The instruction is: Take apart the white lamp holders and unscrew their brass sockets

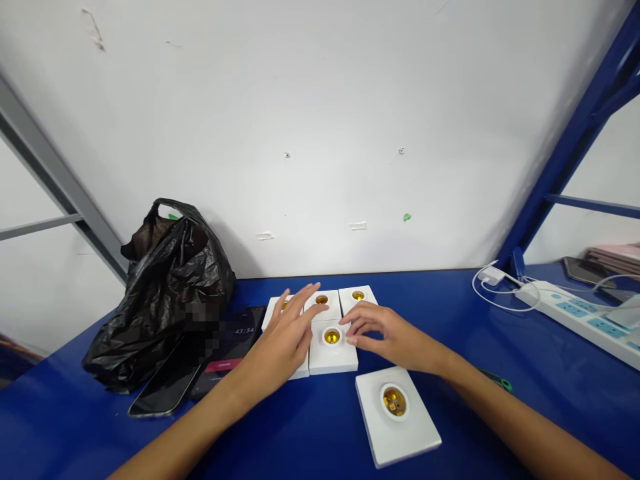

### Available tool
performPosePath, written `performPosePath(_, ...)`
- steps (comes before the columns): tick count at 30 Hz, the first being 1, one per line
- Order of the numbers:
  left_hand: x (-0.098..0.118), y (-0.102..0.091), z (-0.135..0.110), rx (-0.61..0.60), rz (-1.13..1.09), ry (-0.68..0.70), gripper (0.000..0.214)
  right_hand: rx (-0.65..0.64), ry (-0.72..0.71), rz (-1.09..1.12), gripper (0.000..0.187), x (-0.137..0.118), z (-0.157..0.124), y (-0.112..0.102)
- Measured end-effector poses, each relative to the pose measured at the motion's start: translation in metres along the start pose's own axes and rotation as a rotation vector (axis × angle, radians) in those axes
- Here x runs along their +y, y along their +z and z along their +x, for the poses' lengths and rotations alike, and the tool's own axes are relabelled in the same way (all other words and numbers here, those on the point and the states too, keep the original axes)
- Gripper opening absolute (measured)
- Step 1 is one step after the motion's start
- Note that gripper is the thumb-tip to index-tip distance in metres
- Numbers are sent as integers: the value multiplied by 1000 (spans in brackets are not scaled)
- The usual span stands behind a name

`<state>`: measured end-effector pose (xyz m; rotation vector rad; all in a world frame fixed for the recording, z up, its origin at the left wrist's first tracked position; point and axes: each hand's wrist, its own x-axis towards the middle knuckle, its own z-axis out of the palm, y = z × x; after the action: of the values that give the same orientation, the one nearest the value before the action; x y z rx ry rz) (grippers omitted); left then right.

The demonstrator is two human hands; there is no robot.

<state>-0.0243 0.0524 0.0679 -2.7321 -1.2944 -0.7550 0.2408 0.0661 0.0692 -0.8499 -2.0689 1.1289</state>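
Several white square lamp holders with brass-coloured threaded sockets stand close together on the blue table. My left hand (pixel 285 337) is open, its fingers spread over the left part of the group, hiding much of the lamp holders under it. Between my hands sits the front lamp holder (pixel 333 363), its socket facing up. My right hand (pixel 383 331) hovers at that holder's right side, fingers curved and apart, gripping nothing; whether its fingertips touch the holder I cannot tell. Behind it is the back right lamp holder (pixel 358 296). Another lamp holder (pixel 400 430) lies apart, nearer to me.
A black plastic bag (pixel 170 293) stands at the left, beside a phone (pixel 167 387) and a dark device with a lit time display (pixel 245 331). At the right are a white power strip (pixel 575 310) with cables and a green-handled tool (pixel 503 383) partly behind my forearm.
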Motion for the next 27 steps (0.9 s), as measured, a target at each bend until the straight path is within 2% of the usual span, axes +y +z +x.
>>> performPosePath(2,18,0,-2,14,-20,57,41,-11,20,-25,22,-6,-5,-20)
performPosePath(3,27,1,-3,-27,-25,87,39,-88,65,-88,27,-10,-9,-30)
performPosePath(6,47,5,-6,-155,-13,181,35,-400,166,-223,66,-18,-19,-52)
performPosePath(8,51,7,-6,-201,-4,213,32,-503,196,-272,67,-20,-22,-55)
performPosePath(10,49,7,-4,-202,-12,206,28,-538,212,-288,61,-21,-22,-52)
performPosePath(15,44,2,1,-157,-30,146,21,-495,298,-319,55,-17,-18,-51)
performPosePath(18,48,3,-2,-147,-36,167,22,-476,334,-319,58,-12,-17,-53)
performPosePath(19,51,5,-4,-147,-38,197,29,-476,345,-308,58,-10,-16,-53)
performPosePath(22,60,13,-10,-185,-43,269,76,-456,369,-292,58,-6,-14,-51)
performPosePath(23,62,17,-11,-206,-43,260,82,-436,367,-297,57,-5,-13,-52)
performPosePath(27,69,25,-6,-242,14,122,70,-282,333,-375,49,-12,-18,-70)
